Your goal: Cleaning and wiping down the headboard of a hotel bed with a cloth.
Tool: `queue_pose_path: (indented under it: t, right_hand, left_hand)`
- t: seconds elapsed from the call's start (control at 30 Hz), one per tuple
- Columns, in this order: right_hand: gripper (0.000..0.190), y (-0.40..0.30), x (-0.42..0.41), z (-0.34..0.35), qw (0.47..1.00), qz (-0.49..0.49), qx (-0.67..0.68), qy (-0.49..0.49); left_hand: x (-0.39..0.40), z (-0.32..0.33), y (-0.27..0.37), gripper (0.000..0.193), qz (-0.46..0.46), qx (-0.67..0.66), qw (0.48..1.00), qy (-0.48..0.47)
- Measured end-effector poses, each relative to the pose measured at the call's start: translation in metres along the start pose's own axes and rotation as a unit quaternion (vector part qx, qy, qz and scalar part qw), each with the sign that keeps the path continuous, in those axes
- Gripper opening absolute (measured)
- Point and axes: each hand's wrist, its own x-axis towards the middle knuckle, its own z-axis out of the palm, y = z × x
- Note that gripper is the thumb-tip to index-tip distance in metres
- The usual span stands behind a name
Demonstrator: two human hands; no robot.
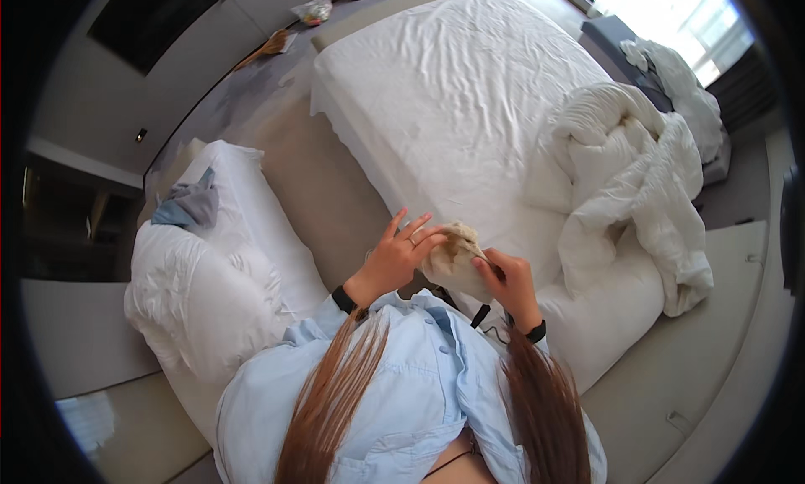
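A cream, fleece-edged cloth item (pixel 454 267), perhaps a hat or pouch, is held before my body above the near edge of the large bed. My right hand (pixel 512 282) pinches its right rim between thumb and fingers. On its left side, my left hand (pixel 393 257) has its index finger at the rim and the other fingers spread; the thumb is hidden, seemingly behind the cloth. The item's opening faces up between both hands. Below it lies the large bed's white fitted sheet (pixel 453 106), wrinkled across the mattress.
A bunched white duvet (pixel 629 163) lies on the large bed's right side. On the left, a narrower bed bears another duvet (pixel 201 295) and grey-blue cloth (pixel 192 201). A strip of carpet (pixel 321 176) separates the beds. Bedding (pixel 682 94) drapes over a grey sofa (pixel 613 37) by the window.
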Motion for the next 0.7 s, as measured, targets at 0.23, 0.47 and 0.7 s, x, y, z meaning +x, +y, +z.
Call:
queue_pose_path:
  t: [0.23,0.47,0.7]
  right_hand:
    - [0.023,-0.059,0.075,0.052,0.964,-0.222,-0.124,-0.077]
    - [0.018,-0.096,0.132,0.118,0.950,-0.199,-0.226,-0.081]
    - [0.019,-0.105,0.179,0.196,0.972,-0.147,-0.148,-0.110]
  left_hand:
    - [-0.013,-0.046,-0.041,0.063,-0.061,-0.244,0.962,0.106]
    - [-0.056,-0.049,-0.138,0.030,-0.129,-0.258,0.957,0.039]
    - [-0.103,-0.092,-0.212,0.018,-0.151,-0.123,0.981,0.027]
